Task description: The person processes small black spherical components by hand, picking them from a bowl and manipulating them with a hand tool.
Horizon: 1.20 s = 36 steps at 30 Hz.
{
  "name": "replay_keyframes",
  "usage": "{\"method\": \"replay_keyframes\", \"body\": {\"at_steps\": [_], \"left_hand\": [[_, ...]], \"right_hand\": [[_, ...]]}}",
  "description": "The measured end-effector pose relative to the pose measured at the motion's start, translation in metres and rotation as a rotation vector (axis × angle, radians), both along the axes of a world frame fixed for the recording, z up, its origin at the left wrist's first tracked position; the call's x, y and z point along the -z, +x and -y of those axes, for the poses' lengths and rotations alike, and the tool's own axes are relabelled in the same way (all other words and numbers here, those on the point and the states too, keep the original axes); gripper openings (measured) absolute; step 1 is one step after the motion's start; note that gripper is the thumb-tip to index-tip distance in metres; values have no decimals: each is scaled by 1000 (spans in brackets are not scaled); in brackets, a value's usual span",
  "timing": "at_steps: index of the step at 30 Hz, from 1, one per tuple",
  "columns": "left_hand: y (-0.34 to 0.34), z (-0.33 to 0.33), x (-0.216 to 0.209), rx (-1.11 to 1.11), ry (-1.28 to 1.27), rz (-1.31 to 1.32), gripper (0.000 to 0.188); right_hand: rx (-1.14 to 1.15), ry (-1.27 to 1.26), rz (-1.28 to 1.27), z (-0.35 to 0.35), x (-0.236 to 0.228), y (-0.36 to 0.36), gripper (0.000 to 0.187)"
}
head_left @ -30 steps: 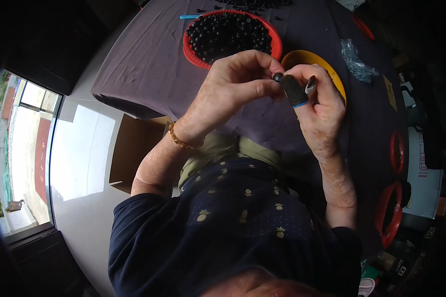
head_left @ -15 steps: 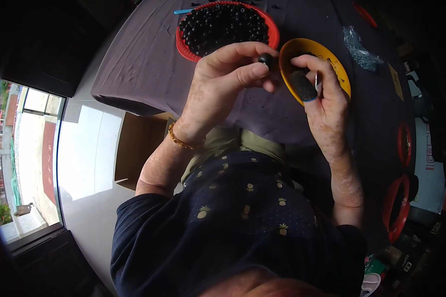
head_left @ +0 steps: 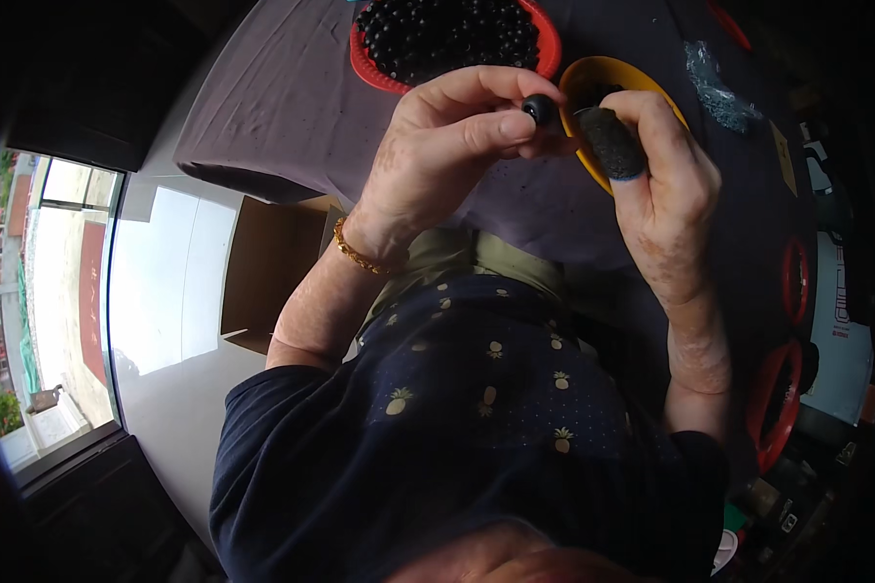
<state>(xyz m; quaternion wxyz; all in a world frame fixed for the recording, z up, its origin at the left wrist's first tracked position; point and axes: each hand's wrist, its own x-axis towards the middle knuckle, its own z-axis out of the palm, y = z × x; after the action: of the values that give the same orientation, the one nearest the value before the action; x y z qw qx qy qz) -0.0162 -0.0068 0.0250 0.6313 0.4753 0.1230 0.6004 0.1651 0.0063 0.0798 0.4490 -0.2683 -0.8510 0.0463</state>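
My left hand (head_left: 447, 126) pinches a small glossy black ball (head_left: 538, 109) between thumb and fingertips. Close by on the right, my right hand (head_left: 666, 185) is closed, its fingers curled in over the yellow bowl (head_left: 671, 97). A dark, rough sleeve with a blue edge (head_left: 614, 144) covers the right thumb. Whatever that hand grips is hidden behind the thumb and fingers; only a thin glint shows at the tip. Past my left hand stands a red basket (head_left: 371, 76), heaped with similar black balls (head_left: 447, 39).
A purple-grey cloth (head_left: 282, 107) covers the table. A clear plastic bag of bluish bits (head_left: 719, 92) lies beyond the bowl. Red-rimmed containers (head_left: 776, 408) stand along the right. Left of my lap is an open cardboard box (head_left: 272, 262), near a bright window (head_left: 63, 291).
Both hands have shifted slightly right, and the left still pinches the black ball. My right hand has turned, hiding the silvery piece that showed between its fingers. The basket sits higher in view.
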Motion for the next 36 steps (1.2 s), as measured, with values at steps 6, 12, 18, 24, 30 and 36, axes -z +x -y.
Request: {"method": "replay_keyframes", "body": {"at_steps": [6, 12, 18, 24, 30, 36], "left_hand": [[5, 3, 0, -13, -60, 78, 24], [2, 5, 4, -32, 23, -11, 23], [4, 11, 3, -81, -6, -21, 22], [7, 11, 6, -62, -24, 1, 23], [7, 11, 10, -36, -71, 31, 23], [6, 11, 8, 9, -76, -6, 28]], "right_hand": [[94, 353, 190, 1, 2, -4, 23], [142, 385, 276, 6, 0, -6, 37], [134, 407, 318, 0, 1, -6, 39], [126, 376, 332, 0, 2, -4, 37], [121, 355, 342, 0, 3, -4, 34], [146, 302, 371, 8, -7, -12, 34]]}}
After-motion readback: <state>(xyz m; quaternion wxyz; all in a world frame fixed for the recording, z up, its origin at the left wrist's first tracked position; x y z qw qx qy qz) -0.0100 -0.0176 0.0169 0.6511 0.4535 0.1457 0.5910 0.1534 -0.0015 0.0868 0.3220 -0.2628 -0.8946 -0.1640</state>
